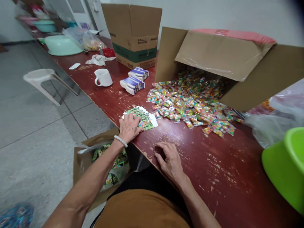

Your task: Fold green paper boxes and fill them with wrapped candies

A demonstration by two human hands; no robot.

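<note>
My left hand (129, 128), with a pale bead bracelet (121, 141) at its wrist, is closed over the near left end of a fanned stack of flat green printed cartons (145, 120). The cartons lie on the dark red table close to its edge. My right hand (170, 158) rests on the tabletop nearer to me, fingers loosely bent, thumb apart, holding nothing. Beyond both hands spreads a heap of small clear packets of colourful candy (187, 103), spilling from a cardboard box (213, 58) lying on its side.
A white mug (103, 78) and purple-white carton bundles (133, 85) stand further back, before an upright cardboard box (134, 34). Below the edge, an open box (77, 164) holds filled green packs. A green plastic tub (277, 164) is at right, a white stool (40, 76) at left.
</note>
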